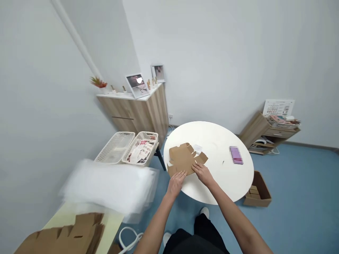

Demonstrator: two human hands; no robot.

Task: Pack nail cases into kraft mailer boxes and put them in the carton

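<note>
An unfolded brown cardboard box [182, 158], with cut flaps and slots, lies on the white round table [219, 183]. My left hand [177, 182] is closed on its near edge, fingers bent over the board. Close beside it, my right hand [202, 173] grips the same box near its right corner, by a side flap. The undersides of my fingers are hidden. Just behind the box sits a small white item [197, 148], partly covered by a flap.
A pixelated purple item [236, 155] and a tiny dark object [222, 162] lie on the table. An open carton [262, 188] stands on the floor at right. To the left are white baskets [115, 146], blurred white sheets [108, 183] and stacked flat cardboard [66, 238].
</note>
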